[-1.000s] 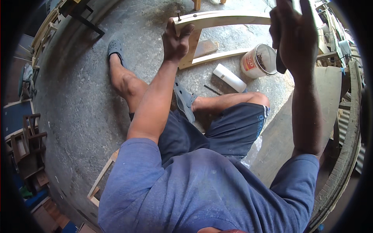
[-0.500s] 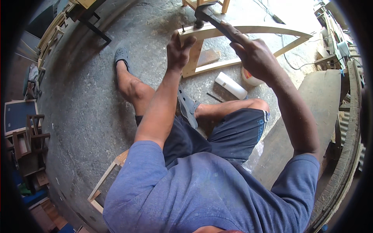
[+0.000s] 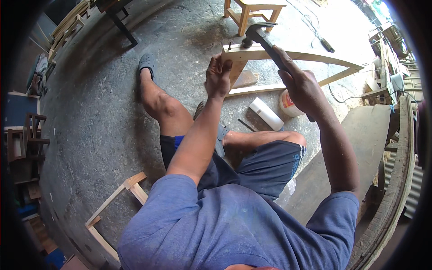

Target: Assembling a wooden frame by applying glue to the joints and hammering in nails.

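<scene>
The floor (image 3: 99,117) is grey, rough concrete. A wooden frame (image 3: 315,58) stands on it ahead of the seated person. Just beside the frame lie a white tube (image 3: 266,114), a small tub (image 3: 287,102) and a flat wood offcut (image 3: 245,78). A dark nail-like piece (image 3: 246,124) lies near the tube. A wooden stool (image 3: 252,11) stands beyond the frame. A cable (image 3: 310,27) runs across the far floor. A second, smaller frame (image 3: 114,207) lies at lower left.
</scene>
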Demonstrator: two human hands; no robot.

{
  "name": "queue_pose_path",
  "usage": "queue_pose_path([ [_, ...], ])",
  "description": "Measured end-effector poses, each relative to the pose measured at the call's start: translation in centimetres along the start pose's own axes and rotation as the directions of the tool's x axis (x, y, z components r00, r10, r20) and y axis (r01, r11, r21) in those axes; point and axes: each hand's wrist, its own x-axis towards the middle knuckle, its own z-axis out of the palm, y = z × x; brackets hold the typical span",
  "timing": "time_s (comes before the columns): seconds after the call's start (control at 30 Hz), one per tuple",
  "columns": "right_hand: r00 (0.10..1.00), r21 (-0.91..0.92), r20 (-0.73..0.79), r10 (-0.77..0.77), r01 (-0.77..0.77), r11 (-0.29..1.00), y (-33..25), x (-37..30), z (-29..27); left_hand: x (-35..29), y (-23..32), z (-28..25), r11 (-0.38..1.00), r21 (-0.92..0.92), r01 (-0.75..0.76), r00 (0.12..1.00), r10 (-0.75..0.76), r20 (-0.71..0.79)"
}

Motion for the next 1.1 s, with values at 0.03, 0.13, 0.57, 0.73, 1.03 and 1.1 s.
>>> queue_pose_path([
  [0.03, 1.000, -0.002, -0.010, 0.004, -0.004, 1.000, 0.2, -0.1, 0.1, -0.1, 0.0, 0.2, 0.998, -0.045, -0.053, 0.999, 0.053, 0.010],
  [0.13, 0.984, -0.036, 0.078, 0.158, -0.156, 0.987, 0.2, -0.2, -0.6, -0.3, 0.0, 0.2, 0.993, -0.110, -0.050, 0.999, 0.051, 0.010],
  [0.57, 0.983, -0.123, 0.148, 0.112, -0.094, 0.988, -9.1, 2.0, -4.5, 0.0, -0.1, 0.6, 0.975, 0.157, -0.159, 0.986, 0.164, -0.019],
  [0.73, 0.973, -0.387, -0.230, -0.013, -0.079, 0.919, -7.7, 2.0, -6.0, 0.1, -0.1, 0.6, 0.961, 0.218, -0.170, 0.984, 0.179, -0.020],
  [1.03, 0.908, 0.094, -0.253, 0.332, -0.319, 0.943, -8.2, 1.6, -4.7, 0.6, -0.8, 0.3, 0.943, 0.224, -0.248, 0.966, 0.257, -0.014],
  [1.1, 0.895, 0.015, -0.444, -0.036, 0.048, 0.999, -6.6, 1.5, -6.1, 0.5, -0.8, 0.3, 0.948, 0.275, -0.158, 0.984, 0.173, -0.033],
])
